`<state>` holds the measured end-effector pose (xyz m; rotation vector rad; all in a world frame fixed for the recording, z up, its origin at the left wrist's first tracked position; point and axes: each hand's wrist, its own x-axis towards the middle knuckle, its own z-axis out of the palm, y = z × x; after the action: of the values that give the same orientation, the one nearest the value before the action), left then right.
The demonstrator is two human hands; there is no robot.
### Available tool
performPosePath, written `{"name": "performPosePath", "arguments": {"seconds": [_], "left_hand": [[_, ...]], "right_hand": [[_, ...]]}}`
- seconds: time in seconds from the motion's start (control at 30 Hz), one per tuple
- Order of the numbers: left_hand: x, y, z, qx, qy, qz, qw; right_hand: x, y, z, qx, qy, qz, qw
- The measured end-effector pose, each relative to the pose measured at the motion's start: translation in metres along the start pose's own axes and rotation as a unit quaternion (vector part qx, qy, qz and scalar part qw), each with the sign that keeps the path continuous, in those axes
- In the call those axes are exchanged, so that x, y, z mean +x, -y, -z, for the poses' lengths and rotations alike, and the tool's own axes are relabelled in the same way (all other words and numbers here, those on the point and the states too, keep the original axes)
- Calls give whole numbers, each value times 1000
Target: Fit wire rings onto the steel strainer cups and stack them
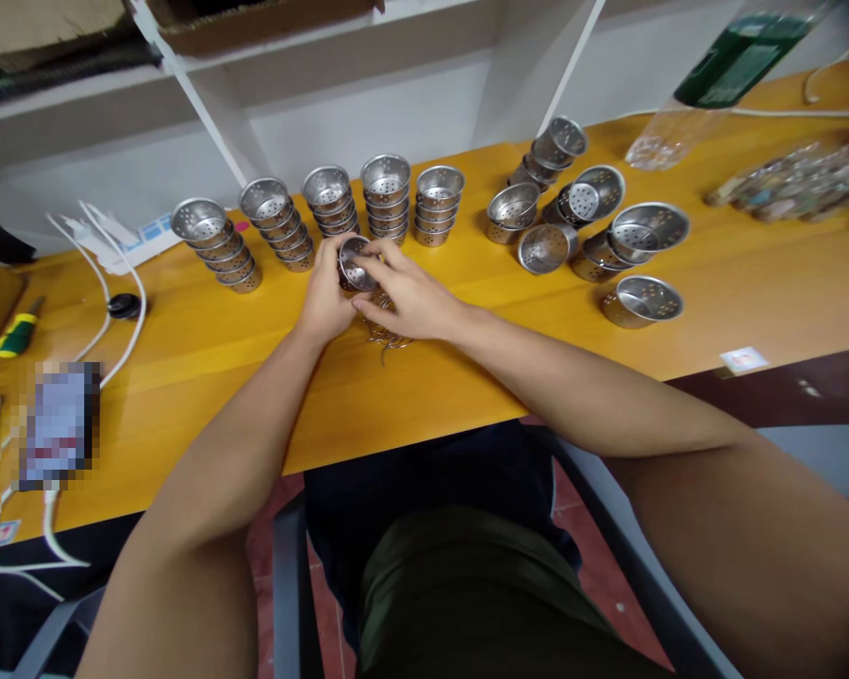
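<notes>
Both hands meet at the middle of the yellow wooden table (205, 349). My left hand (324, 297) grips a small perforated metal cup (355, 263) tilted on its side. My right hand (410, 294) pinches the same cup's rim from the right, its fingers closed on it. A small heap of thin wire hooks (386, 337) lies on the table just under my right hand. Several stacks of the same metal cups (332, 203) stand in a row right behind my hands.
Loose metal cups (640, 300) lie scattered at the right. A clear plastic bottle (714, 80) with a green label and a bag of small parts (799, 184) are far right. White cables (106, 311), a screwdriver (15, 330) and a phone (60, 424) sit at the left.
</notes>
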<state>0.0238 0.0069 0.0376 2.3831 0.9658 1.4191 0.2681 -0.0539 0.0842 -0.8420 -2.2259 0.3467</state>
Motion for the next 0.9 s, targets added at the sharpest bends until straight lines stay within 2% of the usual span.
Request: {"name": "performPosePath", "arguments": {"seconds": [0.2, 0.3, 0.47, 0.63, 0.9], "left_hand": [[1, -3, 2, 15, 4, -22, 1000], [2, -5, 2, 16, 10, -21, 1000], [3, -3, -4, 1, 29, -61, 998], [2, 1, -17, -25, 30, -77, 996], [-1, 5, -20, -17, 25, -91, 995]], "right_hand": [[4, -2, 4, 50, 25, -14, 998], [5, -3, 8, 94, -10, -24, 995], [11, -9, 12, 190, -89, -59, 976], [18, -15, 12, 287, -86, -84, 950], [16, -17, 3, 342, -102, -106, 928]]}}
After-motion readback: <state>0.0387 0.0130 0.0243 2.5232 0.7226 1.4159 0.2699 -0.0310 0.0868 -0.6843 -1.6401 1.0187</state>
